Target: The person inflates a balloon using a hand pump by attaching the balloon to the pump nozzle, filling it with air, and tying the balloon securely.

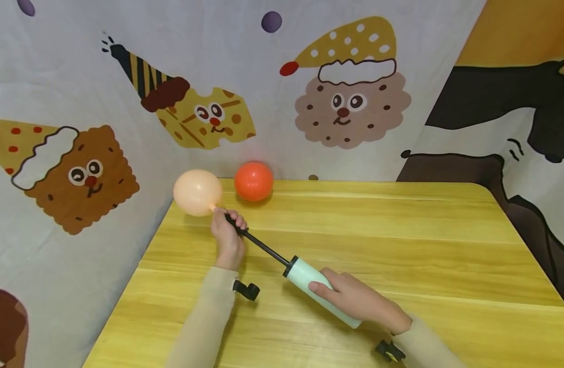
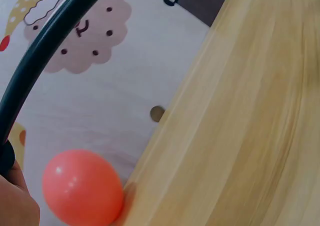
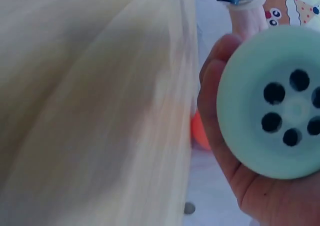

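The pump [image 1: 291, 266] slants above the table [image 1: 401, 230], its black rod drawn out of a mint-green barrel. In the head view a peach balloon [image 1: 197, 192], round and filled, sits just beyond the pump's far tip; the left hand [image 1: 228, 236] is curled around that black end, at the balloon's neck, and its fingers hide how neck and tip meet. The right hand [image 1: 357, 297] grips the barrel at the pump's near end. Only the right wrist view shows the barrel's round end cap [image 3: 240, 123], pierced by a ring of dark holes [image 3: 274, 93]. The left wrist view gives the rod close up, looking bowed, with part of the left hand at its lower end; the peach balloon appears in the head view alone. A red balloon [image 1: 254, 181] rests past the pump's far tip, beside the peach one, and shows in all three views, mostly covered in the right wrist one. Behind the pump hangs a cartoon-printed backdrop [image 1: 273, 122].
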Demonstrator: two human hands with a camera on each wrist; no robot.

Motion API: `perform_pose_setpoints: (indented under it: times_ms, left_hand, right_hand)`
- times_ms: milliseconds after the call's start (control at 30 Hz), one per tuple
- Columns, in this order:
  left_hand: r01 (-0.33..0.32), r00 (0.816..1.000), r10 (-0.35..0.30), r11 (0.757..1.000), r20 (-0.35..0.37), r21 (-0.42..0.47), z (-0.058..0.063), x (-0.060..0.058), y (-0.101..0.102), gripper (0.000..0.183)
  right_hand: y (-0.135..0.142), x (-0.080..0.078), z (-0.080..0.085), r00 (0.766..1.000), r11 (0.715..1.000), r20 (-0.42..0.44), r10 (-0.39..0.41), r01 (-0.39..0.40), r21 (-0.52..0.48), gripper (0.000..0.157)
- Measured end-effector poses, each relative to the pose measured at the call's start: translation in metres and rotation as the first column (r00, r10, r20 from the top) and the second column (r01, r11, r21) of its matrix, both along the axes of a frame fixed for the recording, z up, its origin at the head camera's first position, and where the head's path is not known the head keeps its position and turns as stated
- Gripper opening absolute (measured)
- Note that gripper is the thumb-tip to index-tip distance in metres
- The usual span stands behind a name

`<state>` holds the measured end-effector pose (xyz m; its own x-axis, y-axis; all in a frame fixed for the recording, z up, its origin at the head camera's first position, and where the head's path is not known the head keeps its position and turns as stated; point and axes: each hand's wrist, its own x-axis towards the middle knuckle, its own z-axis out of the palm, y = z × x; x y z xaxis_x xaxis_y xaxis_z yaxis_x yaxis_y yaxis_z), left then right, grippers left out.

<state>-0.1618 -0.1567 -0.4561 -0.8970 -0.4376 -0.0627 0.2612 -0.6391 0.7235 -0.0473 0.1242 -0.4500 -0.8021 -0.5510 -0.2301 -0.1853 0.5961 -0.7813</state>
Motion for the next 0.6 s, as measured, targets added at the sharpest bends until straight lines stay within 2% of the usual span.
perform_pose_setpoints:
  times_ms: [100, 167, 300, 467, 600]
  left_hand:
    - [-0.009, 1.0, 0.009, 1.0, -0.014, -0.008, 0.003, 0.0, -0.002, 0.03]
    - [0.012, 1.0, -0.012, 1.0, -0.01, -0.02, 0.001, 0.002, 0.001, 0.031]
    - [0.05, 0.999, -0.05, 0.999, -0.003, -0.013, -0.003, 0.005, 0.012, 0.031]
    - [0.044, 0.999, -0.044, 0.999, 0.003, -0.019, -0.01, 0.008, 0.023, 0.03]
    - [0.071, 0.997, -0.07, 0.996, 0.027, -0.045, -0.015, 0.014, 0.032, 0.034]
  right_hand:
    - [0.009, 0.002, -0.002, 0.999, 0.999, 0.013, 0.031, -0.031, -0.029, 0.038]
    - [0.009, 0.003, -0.004, 0.999, 0.999, 0.017, 0.037, -0.036, -0.039, 0.038]
    - [0.004, 0.002, -0.008, 1.0, 0.999, -0.008, 0.009, -0.009, -0.032, 0.04]
    - [-0.003, -0.001, -0.012, 1.0, 0.999, -0.018, -0.021, 0.02, -0.026, 0.04]
    - [-0.012, -0.005, -0.013, 0.999, 0.999, -0.036, -0.029, 0.028, -0.029, 0.041]
